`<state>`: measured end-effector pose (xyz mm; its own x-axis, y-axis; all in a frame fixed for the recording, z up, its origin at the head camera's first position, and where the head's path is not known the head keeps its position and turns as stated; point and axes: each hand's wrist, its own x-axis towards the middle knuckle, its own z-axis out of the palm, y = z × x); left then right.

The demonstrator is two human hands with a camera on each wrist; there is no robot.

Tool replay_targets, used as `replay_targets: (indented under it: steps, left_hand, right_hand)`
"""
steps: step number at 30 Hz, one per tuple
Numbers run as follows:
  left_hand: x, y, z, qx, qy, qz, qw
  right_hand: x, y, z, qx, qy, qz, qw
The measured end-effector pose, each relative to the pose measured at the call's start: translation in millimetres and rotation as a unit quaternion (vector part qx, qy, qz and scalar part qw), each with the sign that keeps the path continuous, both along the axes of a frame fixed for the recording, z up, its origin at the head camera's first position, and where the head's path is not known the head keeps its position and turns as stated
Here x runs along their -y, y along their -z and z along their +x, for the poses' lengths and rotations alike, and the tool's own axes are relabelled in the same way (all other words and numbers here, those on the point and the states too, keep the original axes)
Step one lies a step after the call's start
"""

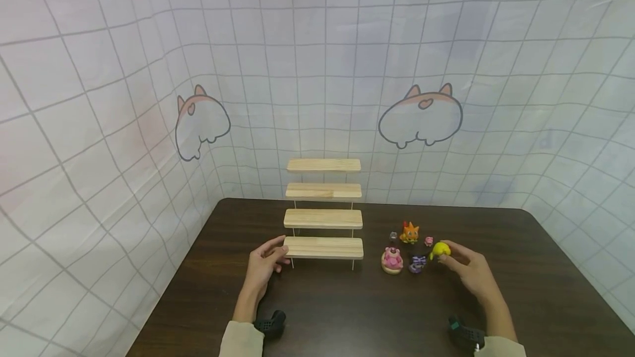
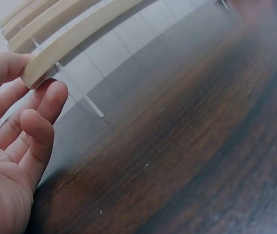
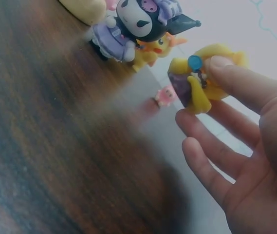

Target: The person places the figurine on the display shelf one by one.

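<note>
My left hand (image 1: 264, 262) pinches the left end of the lowest board of a four-tier wooden display stand (image 1: 323, 247); in the left wrist view, fingers (image 2: 55, 100) lie at the board's corner and below it. On the right, a small yellow figurine (image 3: 204, 80) with a purple part and a blue round spot is held between the thumb and fingers of my right hand (image 1: 468, 269). Left of that hand stand a purple-and-black figurine (image 3: 138, 24), a pink bear figurine (image 1: 392, 260), an orange-yellow figurine (image 1: 409, 233), a small pink figurine (image 3: 166, 95) and a tiny grey one (image 1: 393, 236).
Everything stands on a dark wooden table (image 1: 357, 307). A white grid-patterned cloth (image 1: 327, 70) with cartoon animal drawings hangs behind it and along both sides. Thin light legs (image 2: 87, 97) carry the stand's boards. A dark device (image 1: 270, 325) sits at each wrist.
</note>
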<state>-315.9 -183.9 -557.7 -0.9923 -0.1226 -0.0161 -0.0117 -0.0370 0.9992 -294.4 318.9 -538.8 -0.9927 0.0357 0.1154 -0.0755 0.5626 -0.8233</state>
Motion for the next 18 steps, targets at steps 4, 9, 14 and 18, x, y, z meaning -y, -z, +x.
replay_targets:
  steps: [4, 9, 14, 18]
  left_hand:
    - [1.0, 0.1, -0.3, 0.0, 0.003, 0.001, 1.0]
    - [2.0, -0.9, -1.9, 0.003, 0.006, 0.004, 1.0]
    - [3.6, -2.5, -3.6, 0.005, 0.024, 0.017, 0.9996]
    - [4.4, -2.8, -4.5, 0.002, 0.035, 0.03, 0.9989]
  right_hand:
    - [0, -3.1, 0.8, -0.013, -0.003, -0.02, 0.9997]
    - [2, -9.3, 1.6, -0.026, 0.01, -0.006, 0.9996]
    - [2, -12.8, 2.5, -0.049, 0.023, 0.013, 0.9984]
    - [2, -16.6, 3.5, -0.056, 0.026, 0.018, 0.9979]
